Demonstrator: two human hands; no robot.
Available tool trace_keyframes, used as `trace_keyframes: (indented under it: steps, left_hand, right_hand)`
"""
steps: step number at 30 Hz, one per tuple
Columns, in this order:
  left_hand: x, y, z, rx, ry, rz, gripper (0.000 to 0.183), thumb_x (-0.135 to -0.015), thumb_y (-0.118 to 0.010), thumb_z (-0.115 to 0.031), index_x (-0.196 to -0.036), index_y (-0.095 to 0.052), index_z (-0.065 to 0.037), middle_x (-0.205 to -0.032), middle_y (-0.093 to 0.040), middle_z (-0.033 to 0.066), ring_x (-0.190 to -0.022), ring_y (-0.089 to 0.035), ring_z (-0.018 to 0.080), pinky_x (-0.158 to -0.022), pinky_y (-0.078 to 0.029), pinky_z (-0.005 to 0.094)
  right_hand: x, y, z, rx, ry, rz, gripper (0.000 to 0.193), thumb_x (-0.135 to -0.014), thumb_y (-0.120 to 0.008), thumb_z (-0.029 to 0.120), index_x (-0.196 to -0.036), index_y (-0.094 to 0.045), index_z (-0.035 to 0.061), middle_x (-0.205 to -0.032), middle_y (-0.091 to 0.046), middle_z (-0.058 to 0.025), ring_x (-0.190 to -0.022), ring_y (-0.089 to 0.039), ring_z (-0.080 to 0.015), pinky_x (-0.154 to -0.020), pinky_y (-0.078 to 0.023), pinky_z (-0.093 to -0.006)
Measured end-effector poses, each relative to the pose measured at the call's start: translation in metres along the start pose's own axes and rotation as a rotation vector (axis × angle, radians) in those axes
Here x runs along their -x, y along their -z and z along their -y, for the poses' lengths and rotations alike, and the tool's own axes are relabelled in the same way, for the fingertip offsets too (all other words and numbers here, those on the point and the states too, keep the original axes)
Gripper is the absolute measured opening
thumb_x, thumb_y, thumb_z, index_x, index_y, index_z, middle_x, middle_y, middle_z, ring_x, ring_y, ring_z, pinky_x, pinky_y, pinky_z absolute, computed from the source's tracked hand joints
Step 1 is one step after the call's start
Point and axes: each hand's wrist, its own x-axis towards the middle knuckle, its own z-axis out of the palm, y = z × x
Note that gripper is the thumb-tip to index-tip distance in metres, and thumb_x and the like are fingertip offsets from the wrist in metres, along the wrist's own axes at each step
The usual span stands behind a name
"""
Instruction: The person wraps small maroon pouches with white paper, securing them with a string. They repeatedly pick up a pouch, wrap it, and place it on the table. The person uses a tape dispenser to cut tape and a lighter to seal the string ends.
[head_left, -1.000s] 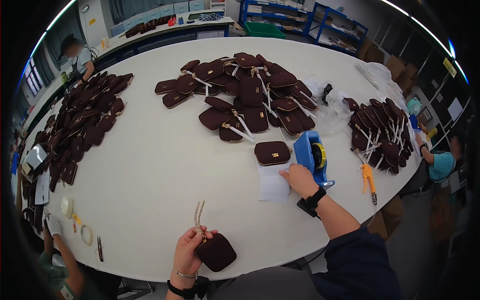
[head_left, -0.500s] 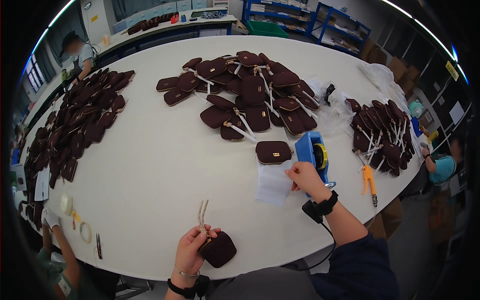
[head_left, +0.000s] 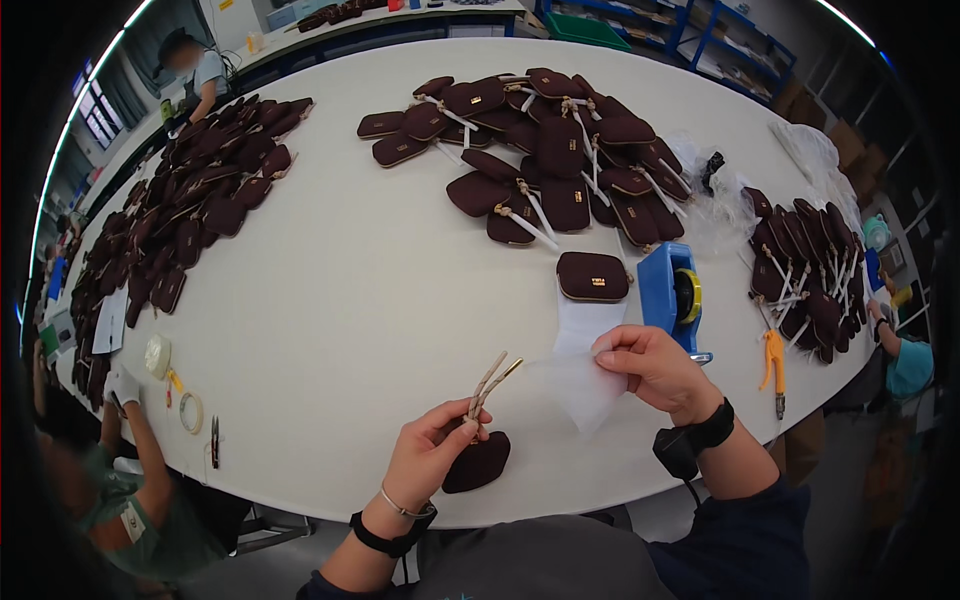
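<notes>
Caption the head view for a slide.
Left hand grips the cord of a dark maroon pouch; right hand holds a thin translucent sheet.

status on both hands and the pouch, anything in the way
Left hand gripping cord of pouch. Right hand pinching white sheet. Tape dispenser beyond right hand, not between hands.

**Wide white bench [head_left: 340, 340] dominates a strip-lit room**

The bench's curved far edge lies beyond the hands [head_left: 437, 440]. Past it stand a long second bench [head_left: 320, 34] and, farther right, blue shelving [head_left: 740, 50]. Far left of the hands, a barred window [head_left: 95, 112] adjoins grey curtains [head_left: 140, 60]. Light strips [head_left: 848, 22] run high on either side. Grey floor [head_left: 820, 515] shows to their right.
</notes>
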Motion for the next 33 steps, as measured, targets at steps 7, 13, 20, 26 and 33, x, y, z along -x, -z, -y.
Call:
trace_keyframes:
  steps: [7,13,20,26,33]
  left_hand:
    - [-0.005,-0.008,-0.001,-0.034,-0.023,0.041,0.023,-0.095,-0.058,-0.003,-0.117,-0.058,0.002,-0.104,-0.066,0.0092,-0.089,-0.063,0.0153,-0.084,-0.051,0.0288]
    - [-0.009,-0.019,-0.004,-0.076,-0.011,0.091,0.022,-0.095,-0.057,-0.002,-0.117,-0.058,0.003,-0.104,-0.066,0.0102,-0.088,-0.063,0.0155,-0.083,-0.052,0.0279]
    - [-0.014,-0.026,-0.007,-0.173,0.046,0.116,0.032,-0.095,-0.059,-0.005,-0.124,-0.053,0.006,-0.103,-0.066,0.0096,-0.087,-0.063,0.0131,-0.082,-0.052,0.0257]
    - [-0.017,-0.027,-0.009,-0.1,0.11,0.099,0.032,-0.093,-0.061,-0.003,-0.123,-0.052,0.006,-0.096,-0.066,0.009,-0.084,-0.064,0.0145,-0.078,-0.052,0.026]
    - [-0.019,-0.031,-0.009,-0.192,0.09,0.081,0.014,-0.093,-0.065,-0.008,-0.101,-0.061,0.002,-0.086,-0.068,0.0064,-0.072,-0.062,0.0096,-0.067,-0.05,0.0224]
  right_hand:
    - [-0.006,-0.008,-0.011,0.122,0.164,-0.126,0.015,-0.092,-0.063,0.008,-0.103,-0.06,-0.0021,-0.087,-0.069,-0.0062,-0.076,-0.065,-0.01,-0.069,-0.05,-0.0223]
    - [-0.005,-0.027,-0.018,0.125,0.232,-0.117,0.014,-0.093,-0.062,0.008,-0.102,-0.059,-0.0017,-0.087,-0.069,-0.0052,-0.077,-0.063,-0.0073,-0.071,-0.049,-0.0209]
    - [-0.004,-0.033,-0.028,0.182,0.201,-0.058,0.013,-0.094,-0.061,0.01,-0.103,-0.058,0.0004,-0.086,-0.068,-0.0025,-0.079,-0.06,-0.0041,-0.072,-0.045,-0.0183]
    - [-0.004,-0.032,-0.036,0.196,0.274,-0.08,0.024,-0.097,-0.06,0.017,-0.11,-0.054,-0.0015,-0.087,-0.069,-0.0046,-0.077,-0.058,-0.0039,-0.069,-0.045,-0.0195]
    - [0.009,-0.035,-0.03,0.104,0.174,-0.027,0.024,-0.094,-0.063,0.012,-0.112,-0.054,-0.0014,-0.09,-0.07,-0.0058,-0.081,-0.062,-0.0066,-0.072,-0.048,-0.0214]
